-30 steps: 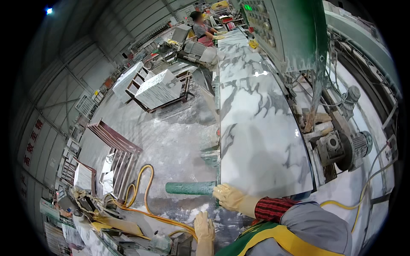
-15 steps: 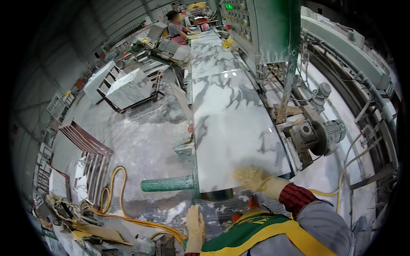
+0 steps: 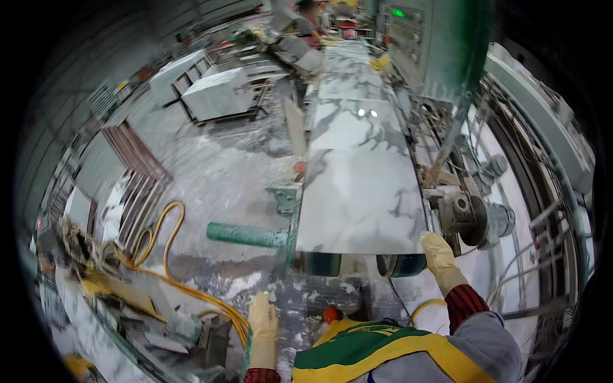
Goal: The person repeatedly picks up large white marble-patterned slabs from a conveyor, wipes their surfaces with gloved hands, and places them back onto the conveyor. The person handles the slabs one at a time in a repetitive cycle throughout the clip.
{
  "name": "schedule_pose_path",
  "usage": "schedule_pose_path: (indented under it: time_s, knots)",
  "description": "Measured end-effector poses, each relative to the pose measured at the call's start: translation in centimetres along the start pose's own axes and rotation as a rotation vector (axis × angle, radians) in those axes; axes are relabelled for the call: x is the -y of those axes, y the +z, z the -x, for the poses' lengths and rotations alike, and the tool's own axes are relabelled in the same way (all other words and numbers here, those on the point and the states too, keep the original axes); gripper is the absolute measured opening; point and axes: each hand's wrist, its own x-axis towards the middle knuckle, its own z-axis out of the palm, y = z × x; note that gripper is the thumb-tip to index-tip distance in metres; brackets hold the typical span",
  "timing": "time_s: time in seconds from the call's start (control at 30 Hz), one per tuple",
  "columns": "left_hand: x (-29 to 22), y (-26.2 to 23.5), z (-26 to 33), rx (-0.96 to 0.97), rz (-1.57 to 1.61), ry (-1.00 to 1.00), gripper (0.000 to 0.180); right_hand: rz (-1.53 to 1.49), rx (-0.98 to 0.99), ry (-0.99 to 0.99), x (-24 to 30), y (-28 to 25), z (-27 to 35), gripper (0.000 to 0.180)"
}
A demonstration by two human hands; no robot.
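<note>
A polished white stone slab with grey veins point(image 3: 364, 204) lies flat at the near end of a long roller line. My right hand point(image 3: 442, 260), in a cream rubber glove, is at the slab's near right corner, its fingers stretched toward the side edge. Whether the fingertips press on the stone is hard to tell. Gloved the same way, my left hand point(image 3: 263, 327) hangs low over the floor, left of my green and yellow apron point(image 3: 377, 348). Its fingers point forward, and nothing is in it.
Dark rollers point(image 3: 402, 264) show under the slab's front edge. A green pipe point(image 3: 246, 235) juts out left. On the right stand a motor point(image 3: 498, 222) and a green control cabinet point(image 3: 440, 51). A yellow hose point(image 3: 169, 274) crosses the floor. Farther along the line is another person point(image 3: 308, 29).
My right hand has moved from on top of the slab's front edge to its near right corner. My left hand remains low and outstretched. The view has shifted, showing more of the rollers.
</note>
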Motion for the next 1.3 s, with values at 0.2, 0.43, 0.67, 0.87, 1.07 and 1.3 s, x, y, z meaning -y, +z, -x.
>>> schedule_pose_path:
  time_s: [0.2, 0.43, 0.67, 0.87, 1.07, 1.3]
  knots:
    - [0.5, -4.5, 14.8, -0.292, -0.244, -0.349, 0.050, 0.213, -0.021, -0.104, 5.2, 1.0, -0.9, 0.046]
    - [-9.7, -13.4, 27.5, 0.078, -0.378, -0.236, 0.048, 0.130, -0.060, -0.200, 7.2, 3.8, 0.0, 0.061]
    - [-12.0, -18.2, 37.3, -0.089, -0.487, -0.365, 0.045, -0.119, -0.008, -0.201, 4.4, 2.9, -0.9, 0.067]
    - [-14.2, -21.2, 45.0, -0.122, -0.541, -0.507, 0.047, -0.032, -0.091, -0.156, 4.5, 4.5, 2.7, 0.062]
    - [-13.4, -25.7, 55.3, -0.305, -0.616, -0.616, 0.047, -0.173, 0.161, -0.291, 15.6, 10.6, 20.3, 0.048]
    - [-6.8, -32.7, 70.1, -0.466, -0.700, -0.849, 0.052, -0.744, 0.313, -1.320, 54.4, -3.5, 32.5, 0.013]
